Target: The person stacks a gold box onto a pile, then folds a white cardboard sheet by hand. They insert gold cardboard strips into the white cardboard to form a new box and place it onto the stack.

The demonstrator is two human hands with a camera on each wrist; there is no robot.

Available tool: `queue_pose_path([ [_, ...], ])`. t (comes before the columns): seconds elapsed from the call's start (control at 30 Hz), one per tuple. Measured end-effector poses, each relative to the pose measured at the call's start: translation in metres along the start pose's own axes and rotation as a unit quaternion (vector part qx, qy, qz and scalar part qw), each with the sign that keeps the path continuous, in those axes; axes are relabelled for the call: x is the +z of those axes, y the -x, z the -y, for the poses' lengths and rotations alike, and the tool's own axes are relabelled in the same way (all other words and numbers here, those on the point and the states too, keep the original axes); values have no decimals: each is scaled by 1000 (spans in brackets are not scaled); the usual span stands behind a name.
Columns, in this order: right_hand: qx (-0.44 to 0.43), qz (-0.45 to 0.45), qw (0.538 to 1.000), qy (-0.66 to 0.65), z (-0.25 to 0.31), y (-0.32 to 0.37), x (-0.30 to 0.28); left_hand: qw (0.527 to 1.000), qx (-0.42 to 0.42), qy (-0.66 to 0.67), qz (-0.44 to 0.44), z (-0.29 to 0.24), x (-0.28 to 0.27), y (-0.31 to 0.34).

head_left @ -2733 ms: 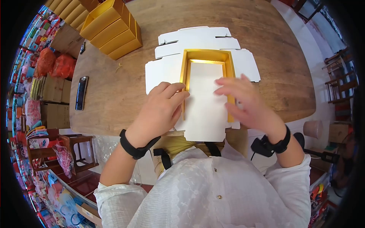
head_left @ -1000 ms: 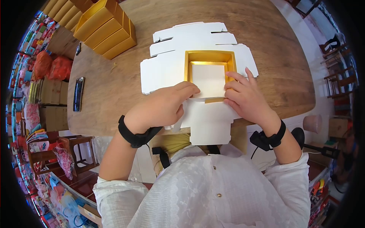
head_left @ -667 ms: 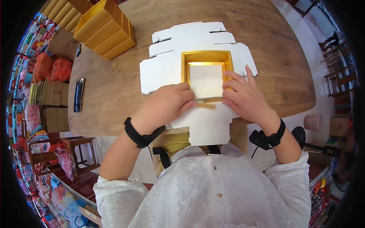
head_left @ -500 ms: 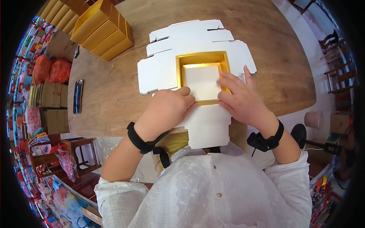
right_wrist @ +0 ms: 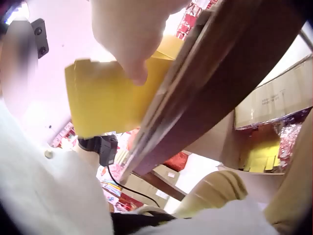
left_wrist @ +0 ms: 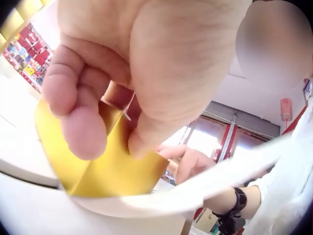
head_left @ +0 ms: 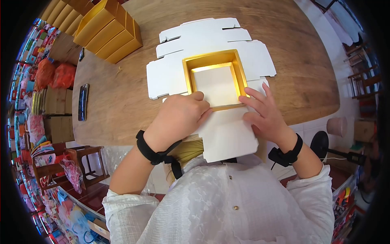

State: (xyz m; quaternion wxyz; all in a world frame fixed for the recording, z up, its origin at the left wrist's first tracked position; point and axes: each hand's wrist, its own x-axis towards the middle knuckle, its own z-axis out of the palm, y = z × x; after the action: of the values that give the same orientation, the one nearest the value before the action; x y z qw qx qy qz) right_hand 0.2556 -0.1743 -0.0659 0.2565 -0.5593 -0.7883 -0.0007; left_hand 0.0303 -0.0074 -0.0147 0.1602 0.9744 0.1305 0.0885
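In the head view, a gold-walled box [head_left: 235, 65] with a white floor lies on a flat white die-cut sheet [head_left: 166, 77]. My left hand [head_left: 176, 114] pinches its near left corner; in the left wrist view, the thumb and fingers of that hand [left_wrist: 146, 63] curl round the gold wall [left_wrist: 117, 171]. Slightly bent fingers of my right hand [head_left: 266, 116] touch the near right corner, and its thumb lies by the white flap [head_left: 227, 136]. From below, the right wrist view has one digit of this hand [right_wrist: 129, 34] against the flap's gold outer face [right_wrist: 102, 100].
Stacked gold boxes [head_left: 118, 34] stand at the table's back left. A dark phone [head_left: 83, 101] lies near the left edge of the wooden table [head_left: 118, 105]. Left of it are a wooden stool [head_left: 87, 156] and crowded shelves; a pink bin [head_left: 336, 126] stands right of the table.
The box has shifted left and turned slightly, and its near flap has swung toward the right. My right hand has moved right and toward the body, its thumb off the corner. My left hand keeps its pinch.
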Motion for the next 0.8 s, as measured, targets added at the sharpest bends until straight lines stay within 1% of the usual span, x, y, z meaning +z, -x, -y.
queue_pose_path([
  [0.03, -22, -32, 999, 9, -2, -3, 1, 1000, -9, -2, 24, -3, -3, 1],
  [0.07, -22, -33, 999, 8, 1, -8, 1, 1000, -10, -3, 25, -6, -9, 2],
  [0.13, 24, -52, 994, -93, 10, -19, -4, 992, -33, -9, 120, -11, -18, 5],
  [0.17, 22, -53, 994, -94, 12, -22, -5, 992, -34, -11, 120, -6, -22, 6],
  [0.2, 46, -48, 990, -123, 13, -23, -6, 990, -4, 95, 108, 5, -27, 10],
  [0.23, 73, -44, 985, -153, 14, -24, -6, 975, 27, 201, 95, 14, -33, 13],
  [0.27, 73, -45, 985, -153, 15, -26, -4, 953, 44, 275, 119, 20, -41, 15],
  [0.3, 85, -71, 979, -174, 16, -27, -2, 953, 44, 274, 121, 20, -41, 14],
  [0.33, 97, -96, 971, -195, 17, -28, 0, 914, -71, 376, 133, 18, -40, 15],
  [0.37, 98, -95, 971, -196, 19, -29, 1, 853, -185, 468, 140, 16, -38, 17],
  [0.4, 130, -94, 964, -212, 21, -31, 2, 852, -187, 469, 140, 12, -33, 17],
  [0.43, 161, -92, 956, -227, 21, -34, 2, 866, -244, 426, 89, 6, -25, 14],
  [0.47, 160, -92, 956, -227, 21, -36, 3, 875, -298, 380, 38, 0, -18, 11],
  [0.5, 170, -91, 952, -236, 21, -36, 3, 875, -298, 380, 39, -4, -13, 12],
  [0.53, 180, -89, 948, -245, 21, -36, 4, 906, -264, 326, -50, -10, -8, 15],
  [0.57, 182, -88, 948, -245, 22, -37, 4, 926, -226, 267, -139, -13, -4, 17],
  [0.6, 175, -93, 954, -225, 22, -38, 5, 954, -151, 122, -228, -13, -1, 18],
  [0.63, 167, -98, 959, -205, 22, -39, 5, 954, -151, 123, -228, -13, -3, 19],
  [0.67, 168, -98, 960, -204, 22, -39, 6, 978, -59, 48, -193, -13, -7, 21],
  [0.7, 162, -108, 965, -176, 22, -39, 8, 987, 35, -29, -156, -13, -9, 23],
  [0.73, 156, -118, 970, -147, 22, -39, 9, 992, 5, -8, -128, -15, -2, 22],
  [0.77, 154, -117, 970, -148, 20, -39, 10, 992, 4, -8, -129, -12, 2, 24],
  [0.8, 153, -142, 970, -124, 15, -39, 10, 992, -3, 10, -126, -9, 5, 24],
])
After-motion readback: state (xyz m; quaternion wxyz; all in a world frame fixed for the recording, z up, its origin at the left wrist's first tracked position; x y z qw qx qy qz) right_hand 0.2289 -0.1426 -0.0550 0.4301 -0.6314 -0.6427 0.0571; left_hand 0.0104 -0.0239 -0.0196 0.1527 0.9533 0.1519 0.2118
